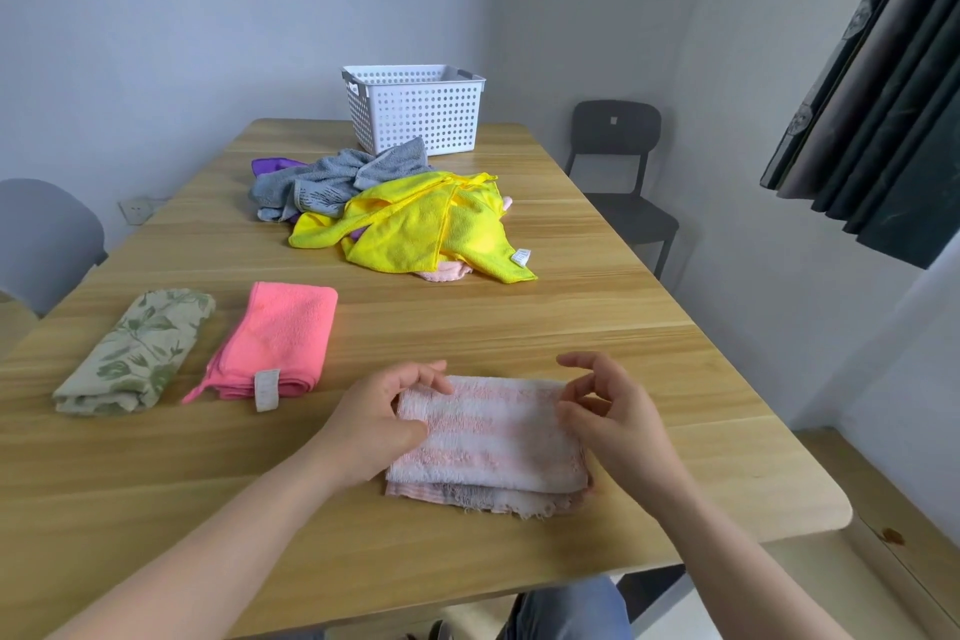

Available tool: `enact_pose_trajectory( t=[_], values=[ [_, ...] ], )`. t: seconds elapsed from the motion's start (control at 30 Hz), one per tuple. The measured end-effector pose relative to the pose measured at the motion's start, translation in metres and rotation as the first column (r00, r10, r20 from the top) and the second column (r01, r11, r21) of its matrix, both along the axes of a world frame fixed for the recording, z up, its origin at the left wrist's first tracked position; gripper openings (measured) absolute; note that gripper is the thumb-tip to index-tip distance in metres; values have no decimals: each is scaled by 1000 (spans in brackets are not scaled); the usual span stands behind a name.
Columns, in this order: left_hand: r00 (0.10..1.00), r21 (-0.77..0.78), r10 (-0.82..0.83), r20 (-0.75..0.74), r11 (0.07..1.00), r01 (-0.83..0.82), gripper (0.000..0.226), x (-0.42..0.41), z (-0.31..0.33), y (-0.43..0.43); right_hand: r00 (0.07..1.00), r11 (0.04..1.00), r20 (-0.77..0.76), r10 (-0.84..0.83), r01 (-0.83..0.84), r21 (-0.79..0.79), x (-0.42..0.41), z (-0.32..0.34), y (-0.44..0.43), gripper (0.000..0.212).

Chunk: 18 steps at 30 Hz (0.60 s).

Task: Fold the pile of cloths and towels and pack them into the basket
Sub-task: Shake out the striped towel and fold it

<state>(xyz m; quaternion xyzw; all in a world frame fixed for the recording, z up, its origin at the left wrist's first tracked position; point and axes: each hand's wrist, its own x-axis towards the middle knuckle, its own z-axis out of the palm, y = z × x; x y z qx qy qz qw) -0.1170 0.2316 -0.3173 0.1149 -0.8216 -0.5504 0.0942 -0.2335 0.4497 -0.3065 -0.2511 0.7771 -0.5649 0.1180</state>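
A folded pale pink striped towel (493, 437) lies on the table in front of me. My left hand (379, 421) rests on its left edge, thumb and fingers pinching the top layer. My right hand (608, 411) hovers at its right edge with fingers curled and apart, holding nothing. To the left lie a folded bright pink cloth (275, 343) and a folded green leaf-print cloth (140, 353). Further back sits the unfolded pile: yellow cloths (421, 224), a grey towel (322, 182), a purple cloth (270, 166). The white perforated basket (415, 109) stands at the far end.
The wooden table (571, 307) has a rounded front-right corner. A black chair (618, 161) stands at the right side, a grey chair (41, 239) at the left. Dark curtains (883, 94) hang at the right.
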Motion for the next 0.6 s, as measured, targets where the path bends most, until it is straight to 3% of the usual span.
enact_pose_trajectory(
  t=[0.23, 0.37, 0.47, 0.53, 0.6],
  values=[
    [995, -45, -85, 46, 995, 87, 47, 0, -3, -7, 994, 997, -78, 70, -69, 25, 6, -4, -3, 49],
    [999, -42, -46, 8, 998, 46, 47, 1, -5, -4, 1000, 1000, -23, 13, -14, -13, 6, 3, -5, 62],
    [1000, -75, -1, -31, 997, -1, 50, 3, -10, 2, 987, 964, -104, -120, 140, 225, 10, 9, -2, 66],
    [999, -97, 22, -48, 995, -27, 49, 5, -11, 4, 987, 934, 22, -158, 142, 328, 14, 8, -3, 63],
    [998, -98, 39, -48, 994, -43, 52, 7, -12, 4, 980, 927, 113, -167, 117, 356, 17, 7, -5, 38]
  ],
)
